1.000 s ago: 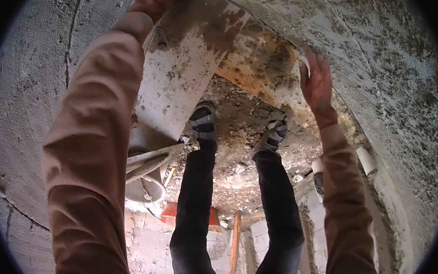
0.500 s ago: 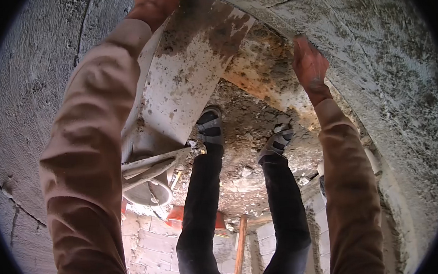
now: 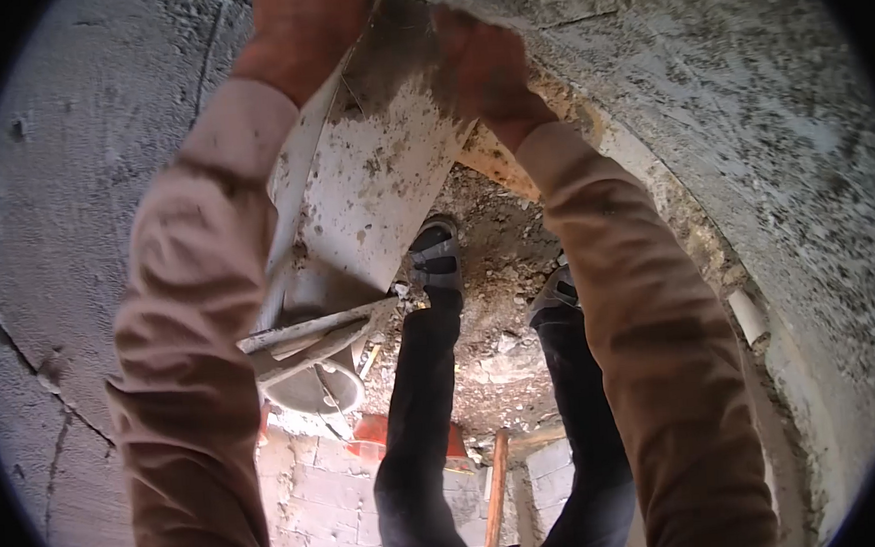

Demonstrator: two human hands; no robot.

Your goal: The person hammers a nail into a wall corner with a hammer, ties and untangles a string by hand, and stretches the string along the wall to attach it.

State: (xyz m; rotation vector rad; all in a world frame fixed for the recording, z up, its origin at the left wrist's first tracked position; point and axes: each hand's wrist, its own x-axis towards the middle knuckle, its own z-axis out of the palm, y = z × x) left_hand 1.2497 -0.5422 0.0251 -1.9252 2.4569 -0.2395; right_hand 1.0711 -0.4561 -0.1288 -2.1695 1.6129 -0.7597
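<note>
My left hand [image 3: 312, 30] is raised at the top of the view beside the grey plastered wall [image 3: 83, 215]. Its fingers lie past the upper edge, so their state and anything in them are hidden. My right hand [image 3: 486, 75] is up near the other rough wall [image 3: 738, 105], over the wet upper part of a mud-spattered pale board [image 3: 377, 182]. Motion blur and shade hide its fingers, and I cannot tell what it holds or touches.
Rubble [image 3: 500, 235] covers the ground around my feet. Lower left are wooden planks [image 3: 325, 325], a bucket [image 3: 319, 389] and a red-orange object [image 3: 372, 433]. An orange-brown wooden handle [image 3: 496, 491] rises between my legs. A rusty board [image 3: 496, 165] lies beyond my shoes.
My right hand has moved left from the right-hand wall, closer to my left hand. My left hand and forearm have shifted slightly and sit lower in view.
</note>
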